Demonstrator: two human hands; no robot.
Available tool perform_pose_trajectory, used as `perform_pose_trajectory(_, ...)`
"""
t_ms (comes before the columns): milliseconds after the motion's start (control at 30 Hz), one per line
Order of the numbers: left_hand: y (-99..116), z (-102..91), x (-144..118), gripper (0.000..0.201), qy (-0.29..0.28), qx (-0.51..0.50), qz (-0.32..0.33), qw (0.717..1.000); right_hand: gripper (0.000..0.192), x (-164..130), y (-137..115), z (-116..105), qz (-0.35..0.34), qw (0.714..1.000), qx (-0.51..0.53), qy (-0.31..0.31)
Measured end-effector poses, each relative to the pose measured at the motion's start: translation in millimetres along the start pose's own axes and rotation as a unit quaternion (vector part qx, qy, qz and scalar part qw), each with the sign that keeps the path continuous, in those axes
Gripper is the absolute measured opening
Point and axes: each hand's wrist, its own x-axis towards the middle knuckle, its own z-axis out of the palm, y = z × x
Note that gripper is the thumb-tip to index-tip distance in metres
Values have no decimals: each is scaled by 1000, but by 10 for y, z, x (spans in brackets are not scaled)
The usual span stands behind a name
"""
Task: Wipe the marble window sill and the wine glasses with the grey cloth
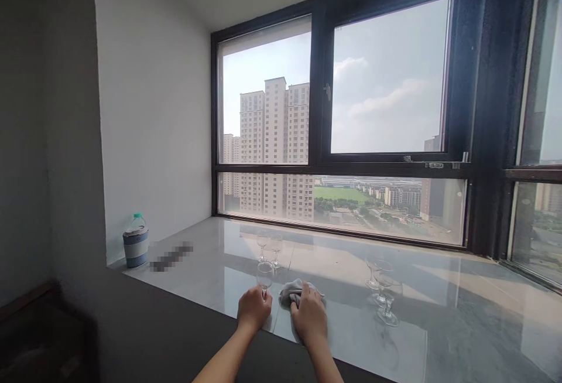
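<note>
Beside the cloth [290, 293] our right fingers [312, 293] clutch, our left fingers [267, 303] grip a glass [264, 273] low, seemingly to steady it.

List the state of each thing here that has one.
Near stemmed glass: held in left hand
Grey cloth: bunched under right hand
Two stemmed glasses behind: upright
Three stemmed glasses at right: upright
Bottle: capped
Banded container: upright
Casement window: can't tell whether shut
</note>
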Motion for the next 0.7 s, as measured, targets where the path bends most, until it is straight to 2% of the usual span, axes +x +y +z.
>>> perform_pose_trajectory(333, -2, 13, 0, 28, 3, -3, 2, 1000, 55, -6, -27, -39, 6, 1000, 0, -3)
perform_pose_trajectory(700, 45, -58, -22, 30, -15, 7, -10, 1000, 54, -16, -35, -71, 5, 1000, 4, -6)
